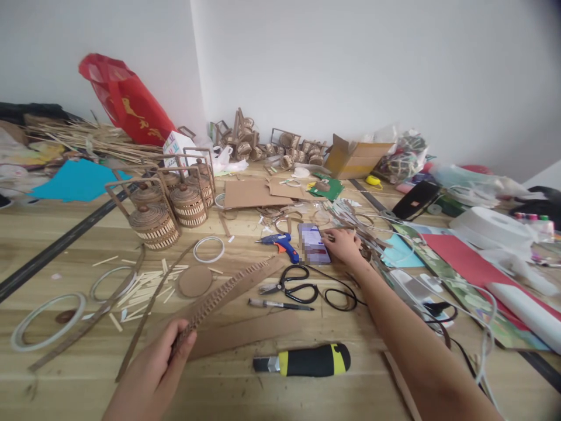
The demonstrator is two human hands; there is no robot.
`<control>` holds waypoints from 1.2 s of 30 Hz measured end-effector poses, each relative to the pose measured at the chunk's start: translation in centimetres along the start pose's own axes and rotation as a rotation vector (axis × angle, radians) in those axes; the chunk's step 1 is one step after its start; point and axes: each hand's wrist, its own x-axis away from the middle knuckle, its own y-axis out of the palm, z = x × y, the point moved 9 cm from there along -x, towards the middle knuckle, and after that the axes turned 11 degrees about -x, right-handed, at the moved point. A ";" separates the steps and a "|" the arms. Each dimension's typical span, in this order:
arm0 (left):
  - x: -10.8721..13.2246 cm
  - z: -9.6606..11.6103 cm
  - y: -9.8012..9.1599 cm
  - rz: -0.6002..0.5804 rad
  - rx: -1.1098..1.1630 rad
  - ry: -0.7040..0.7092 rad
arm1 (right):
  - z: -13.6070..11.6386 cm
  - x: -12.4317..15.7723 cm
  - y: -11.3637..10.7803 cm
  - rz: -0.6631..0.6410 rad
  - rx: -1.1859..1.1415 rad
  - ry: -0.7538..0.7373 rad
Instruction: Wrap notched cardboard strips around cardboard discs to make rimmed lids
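**Holding a cardboard strip and touching a phone**

Gripping with the left hand (151, 365) the near end of a long ribbed cardboard strip (228, 289), thumb on top and fingers closed around it. Stretching from this hand up and to the right over the wooden table (219, 397), with the far end close to a pair of black scissors (291, 286). Reaching with the right hand (346, 245) further away on the table, open and gripping nothing, fingertips touching the right edge of a phone (313, 242) lying flat with a lit screen. Just left of the phone, a blue glue gun (280, 242). Just on the near side of the scissors, a pen (280, 304). Close to the front, between both arms, a black and yellow utility knife (307, 359). Further left, round woven boxes (153, 225) in frames, a white ring (209, 248), a cardboard disc (195, 282) and small sticks (144, 289), all well apart from both hands.
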 end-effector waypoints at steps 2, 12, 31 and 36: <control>0.2 -0.3 0.3 -0.032 -0.002 0.012 | -0.3 0.2 -1.2 0.039 -0.020 -0.002; 0.1 -0.3 0.6 0.029 0.031 0.016 | -10.1 18.8 -2.5 -0.286 -0.238 -0.626; 1.0 0.9 0.0 0.058 -0.005 0.090 | 2.4 23.7 -2.4 0.279 -0.180 -0.242; 1.5 2.1 -0.6 0.164 -0.077 0.209 | 4.7 21.1 -1.6 0.240 0.080 -0.034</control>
